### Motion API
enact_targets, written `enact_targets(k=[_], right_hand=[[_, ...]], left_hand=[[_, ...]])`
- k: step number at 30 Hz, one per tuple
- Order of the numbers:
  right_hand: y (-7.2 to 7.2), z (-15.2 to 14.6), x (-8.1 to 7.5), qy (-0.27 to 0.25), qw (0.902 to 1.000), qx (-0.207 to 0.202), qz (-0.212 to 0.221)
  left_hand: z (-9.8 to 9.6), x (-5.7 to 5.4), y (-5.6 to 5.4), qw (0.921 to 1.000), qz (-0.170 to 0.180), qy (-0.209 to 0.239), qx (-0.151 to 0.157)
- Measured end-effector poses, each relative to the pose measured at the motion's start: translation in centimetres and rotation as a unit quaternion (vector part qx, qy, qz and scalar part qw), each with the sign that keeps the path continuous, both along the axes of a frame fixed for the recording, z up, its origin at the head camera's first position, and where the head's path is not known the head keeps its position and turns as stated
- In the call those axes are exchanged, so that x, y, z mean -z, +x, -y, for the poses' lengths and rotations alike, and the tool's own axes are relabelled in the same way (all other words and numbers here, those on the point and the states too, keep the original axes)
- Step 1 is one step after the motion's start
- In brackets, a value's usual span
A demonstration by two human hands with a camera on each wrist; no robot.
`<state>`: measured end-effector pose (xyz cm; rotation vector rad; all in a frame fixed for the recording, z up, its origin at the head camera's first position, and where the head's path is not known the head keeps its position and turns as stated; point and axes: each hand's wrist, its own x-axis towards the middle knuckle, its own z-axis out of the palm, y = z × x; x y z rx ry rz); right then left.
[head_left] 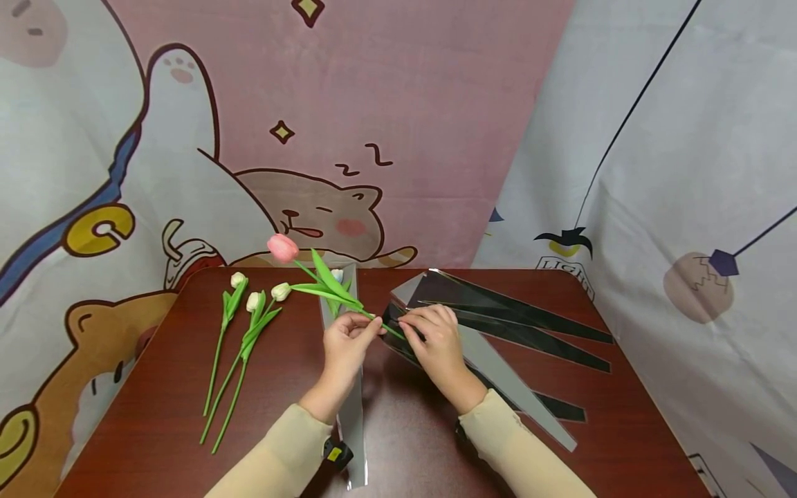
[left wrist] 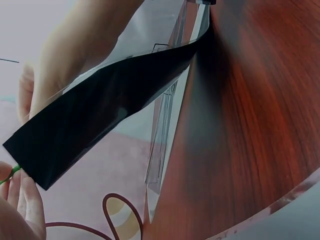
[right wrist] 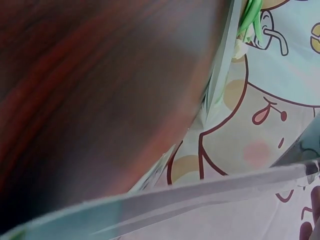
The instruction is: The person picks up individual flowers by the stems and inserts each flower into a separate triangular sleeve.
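Note:
My left hand (head_left: 346, 342) pinches the green stem of a pink tulip (head_left: 283, 247), whose head points up and left. The lower stem reaches across to the mouth of a long, tapered black sleeve (left wrist: 110, 100) with a clear face. At that mouth, my right hand (head_left: 436, 342) grips the sleeve's edge with bent fingers, close to the stem. The stem's lower end is hidden by the sleeve and fingers. Under my left forearm lies a grey clear-faced sleeve (head_left: 355, 422) with a pale blue tulip (head_left: 337, 275) at its top.
Several black and grey flower sleeves (head_left: 542, 346) lie fanned out on the table's right side. To the left are white tulips (head_left: 280, 292) with green stems on the dark red wooden table (head_left: 156, 387). A cartoon-printed cloth (head_left: 423, 124) hangs behind the far edge.

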<state>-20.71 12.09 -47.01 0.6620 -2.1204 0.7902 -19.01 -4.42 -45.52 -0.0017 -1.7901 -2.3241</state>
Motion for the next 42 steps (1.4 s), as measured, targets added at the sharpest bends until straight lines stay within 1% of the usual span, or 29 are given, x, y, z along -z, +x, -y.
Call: enact_targets(k=[4, 7, 11, 14, 17, 20, 23, 26, 30, 34, 36, 37, 39, 41, 42], right_hand=[[0.0, 0.3, -0.1, 0.000, 0.9999, 0.001, 0.013], [0.0, 0.4, -0.1, 0.000, 0.9999, 0.001, 0.014], [-0.1, 0.4, 0.0, -0.001, 1.0000, 0.003, 0.006], [-0.2, 0.4, 0.1, -0.001, 1.0000, 0.003, 0.007], [-0.3, 0.4, 0.2, -0.002, 0.9999, 0.004, 0.009], [-0.3, 0.4, 0.2, -0.004, 0.9999, 0.005, 0.007], [-0.3, 0.5, 0.2, -0.008, 0.9999, 0.007, 0.000], [-0.3, 0.5, 0.1, -0.009, 0.9999, 0.010, -0.002], [-0.4, 0.5, 0.1, -0.012, 0.9998, 0.012, 0.004], [-0.5, 0.3, 0.2, -0.018, 0.9997, 0.017, 0.003], [-0.5, 0.3, 0.1, -0.019, 0.9996, 0.021, 0.001], [-0.5, 0.2, 0.1, -0.019, 0.9996, 0.022, 0.000], [-0.5, 0.2, 0.0, -0.018, 0.9996, 0.024, -0.002], [-0.5, 0.3, 0.0, -0.019, 0.9996, 0.022, -0.006], [-0.5, 0.3, -0.1, -0.020, 0.9996, 0.021, -0.007]], left_hand=[[-0.1, 0.2, -0.2, 0.9998, 0.001, -0.018, -0.002], [-0.1, 0.2, -0.3, 0.9992, -0.009, -0.040, -0.007], [0.0, -1.1, 0.4, 0.9962, -0.036, -0.077, -0.016], [-0.1, -2.3, 1.1, 0.9930, -0.043, -0.107, -0.024], [-0.2, -2.8, 1.3, 0.9899, -0.042, -0.132, -0.030], [-0.4, -2.9, 1.4, 0.9873, -0.048, -0.148, -0.033], [-0.4, -2.9, 1.5, 0.9861, -0.059, -0.153, -0.025], [-0.3, -2.9, 1.5, 0.9863, -0.072, -0.148, -0.008], [-0.3, -2.8, 1.4, 0.9876, -0.086, -0.131, 0.009], [-0.4, -1.6, 0.7, 0.9931, -0.080, -0.084, 0.014], [-0.3, -1.0, 0.3, 0.9942, -0.078, -0.074, 0.004], [-0.3, -0.6, 0.1, 0.9940, -0.079, -0.076, -0.001], [-0.2, -0.1, -0.1, 0.9916, -0.087, -0.094, -0.015], [-0.1, 0.2, -0.2, 0.9860, -0.099, -0.130, -0.031], [-0.1, 0.4, -0.2, 0.9813, -0.107, -0.155, -0.039]])
